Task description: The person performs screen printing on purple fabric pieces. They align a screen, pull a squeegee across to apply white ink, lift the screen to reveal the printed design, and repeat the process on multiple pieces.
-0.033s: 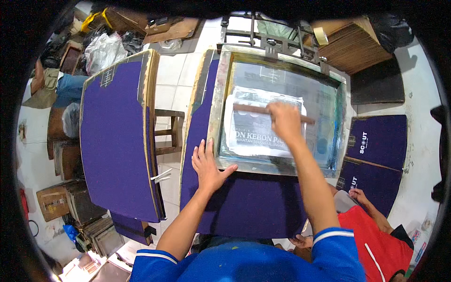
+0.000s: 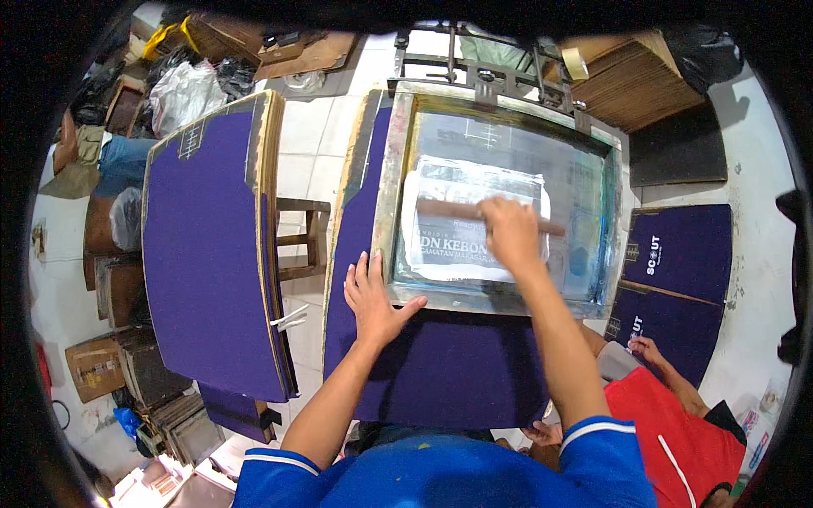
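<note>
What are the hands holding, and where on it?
The right hand holds the brown squeegee around its middle. The left hand just touches the frame.

Bright light overall, with washed-out glare near seven o'clock and shadows across the purple panel [image 2: 470, 360] at six. Motion blurs the brown squeegee [image 2: 447, 209]; straight edges bow toward the blackened rim.
</note>
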Motion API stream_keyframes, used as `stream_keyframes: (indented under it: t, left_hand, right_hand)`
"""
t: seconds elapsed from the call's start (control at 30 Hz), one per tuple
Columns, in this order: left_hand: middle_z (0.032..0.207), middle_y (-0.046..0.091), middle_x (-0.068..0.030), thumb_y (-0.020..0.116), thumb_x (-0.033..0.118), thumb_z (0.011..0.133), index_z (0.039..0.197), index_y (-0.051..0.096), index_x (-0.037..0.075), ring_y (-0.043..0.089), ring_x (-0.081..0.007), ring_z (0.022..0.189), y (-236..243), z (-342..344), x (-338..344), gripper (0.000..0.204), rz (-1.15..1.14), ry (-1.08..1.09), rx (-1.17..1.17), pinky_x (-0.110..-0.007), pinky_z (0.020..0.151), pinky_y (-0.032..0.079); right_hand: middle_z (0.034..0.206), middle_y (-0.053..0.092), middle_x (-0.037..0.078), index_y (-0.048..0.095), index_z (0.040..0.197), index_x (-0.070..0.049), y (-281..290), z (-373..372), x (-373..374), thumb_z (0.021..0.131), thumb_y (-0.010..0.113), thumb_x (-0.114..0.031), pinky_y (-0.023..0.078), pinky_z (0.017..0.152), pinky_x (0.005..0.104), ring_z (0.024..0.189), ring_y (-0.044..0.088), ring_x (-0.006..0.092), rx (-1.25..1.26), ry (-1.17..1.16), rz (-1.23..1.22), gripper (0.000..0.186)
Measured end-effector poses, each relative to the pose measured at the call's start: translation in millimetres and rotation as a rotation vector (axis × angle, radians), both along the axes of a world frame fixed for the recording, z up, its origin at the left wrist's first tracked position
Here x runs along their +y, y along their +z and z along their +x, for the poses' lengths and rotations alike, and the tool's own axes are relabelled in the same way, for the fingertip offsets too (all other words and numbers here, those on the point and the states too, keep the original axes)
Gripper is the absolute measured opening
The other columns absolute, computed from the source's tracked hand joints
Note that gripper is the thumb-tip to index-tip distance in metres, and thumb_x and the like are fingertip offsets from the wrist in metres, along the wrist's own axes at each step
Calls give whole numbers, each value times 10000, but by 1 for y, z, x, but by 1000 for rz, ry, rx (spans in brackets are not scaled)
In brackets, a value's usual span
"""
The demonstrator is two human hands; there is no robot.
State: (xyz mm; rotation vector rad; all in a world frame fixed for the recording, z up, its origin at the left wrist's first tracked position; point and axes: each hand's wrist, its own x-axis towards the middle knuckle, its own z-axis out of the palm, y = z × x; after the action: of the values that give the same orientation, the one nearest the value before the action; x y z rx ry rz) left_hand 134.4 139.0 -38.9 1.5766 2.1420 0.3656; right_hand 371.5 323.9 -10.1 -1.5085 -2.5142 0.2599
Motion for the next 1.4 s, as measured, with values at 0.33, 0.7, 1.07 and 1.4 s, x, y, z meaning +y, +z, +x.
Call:
stream_keyframes:
  t: [0.33,0.7,1.07,1.4]
  left_hand:
    - [1701,257,-253,872,666,746,1677,233,58,200,-504,1550,-4,-2,3,1282,57,-19,25,-620,1269,157]
    - [1700,235,-302,1017,365,642,1319,630,154,213,-532,1571,-12,-21,2,808,210,-186,-125,-603,1272,254]
    - [1703,254,-267,1010,214,677,1135,684,76,456,-449,1489,20,-27,7,579,120,-93,-398,-492,1157,511]
    - [1624,292,-211,1046,115,571,1676,218,144,399,-404,1495,39,-25,11,1381,186,-77,-380,-476,1250,419]
  right_hand:
    - [1037,754,149,716,1065,-117,-2,-5,73,823,676,-30,478,837,555,1017,696,386,61,-10,16,261]
    - [1151,724,66,705,1072,-109,11,-6,-78,836,674,-34,456,929,487,1063,673,301,42,-6,35,250]
    - [1013,710,100,704,1090,-122,33,3,-46,818,720,-49,487,849,511,1021,671,341,65,8,-26,282]
    - [1049,745,147,695,1138,-70,61,9,-55,842,767,-104,492,828,529,996,690,415,127,94,-240,306]
